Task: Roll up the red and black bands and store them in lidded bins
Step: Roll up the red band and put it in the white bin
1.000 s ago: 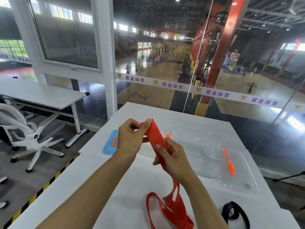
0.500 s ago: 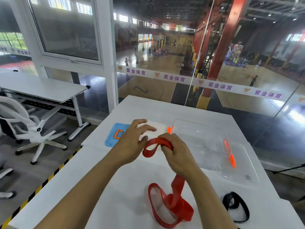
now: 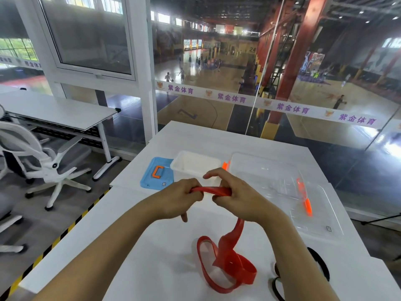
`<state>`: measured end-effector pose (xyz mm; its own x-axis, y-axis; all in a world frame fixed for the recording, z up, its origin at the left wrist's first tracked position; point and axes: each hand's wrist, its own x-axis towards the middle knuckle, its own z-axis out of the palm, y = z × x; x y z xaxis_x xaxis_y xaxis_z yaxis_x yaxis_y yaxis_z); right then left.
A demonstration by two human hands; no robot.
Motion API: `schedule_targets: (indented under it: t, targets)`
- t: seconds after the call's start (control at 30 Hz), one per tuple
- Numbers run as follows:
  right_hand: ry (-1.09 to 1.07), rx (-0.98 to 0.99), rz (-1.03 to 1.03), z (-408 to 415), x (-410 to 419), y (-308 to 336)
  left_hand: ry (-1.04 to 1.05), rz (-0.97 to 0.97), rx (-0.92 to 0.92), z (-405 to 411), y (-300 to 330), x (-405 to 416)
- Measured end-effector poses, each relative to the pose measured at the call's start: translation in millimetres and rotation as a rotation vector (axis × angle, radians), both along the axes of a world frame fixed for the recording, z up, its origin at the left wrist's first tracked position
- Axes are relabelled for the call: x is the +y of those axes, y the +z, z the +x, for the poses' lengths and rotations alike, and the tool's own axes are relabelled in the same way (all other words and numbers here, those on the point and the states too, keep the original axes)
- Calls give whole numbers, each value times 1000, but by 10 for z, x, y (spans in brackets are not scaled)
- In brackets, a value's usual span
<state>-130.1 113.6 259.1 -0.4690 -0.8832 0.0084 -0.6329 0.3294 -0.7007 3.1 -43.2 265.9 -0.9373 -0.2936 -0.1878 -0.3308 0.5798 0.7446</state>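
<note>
Left hand (image 3: 180,198) and right hand (image 3: 238,197) both pinch the red band (image 3: 227,261) above the table (image 3: 152,246) | its tail coils at 6 o'clock | black band (image 3: 321,263), 4 o'clock, mostly hidden by the right forearm | white bin (image 3: 195,164) at 12, blue lid (image 3: 156,172) at 10, clear bin (image 3: 271,177) at 2.

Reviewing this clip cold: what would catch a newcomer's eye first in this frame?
Most striking is the red band: both hands grip its top end at the centre of the white table, left hand and right hand, while the rest trails in loops toward the near edge. Behind them sit a white bin and a blue lid.
</note>
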Motion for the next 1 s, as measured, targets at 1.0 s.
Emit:
schedule_targets:
  t: [1.0]
  targets:
    - [5, 27, -96, 2, 65, -252, -58, 521, 55, 36, -118, -244]
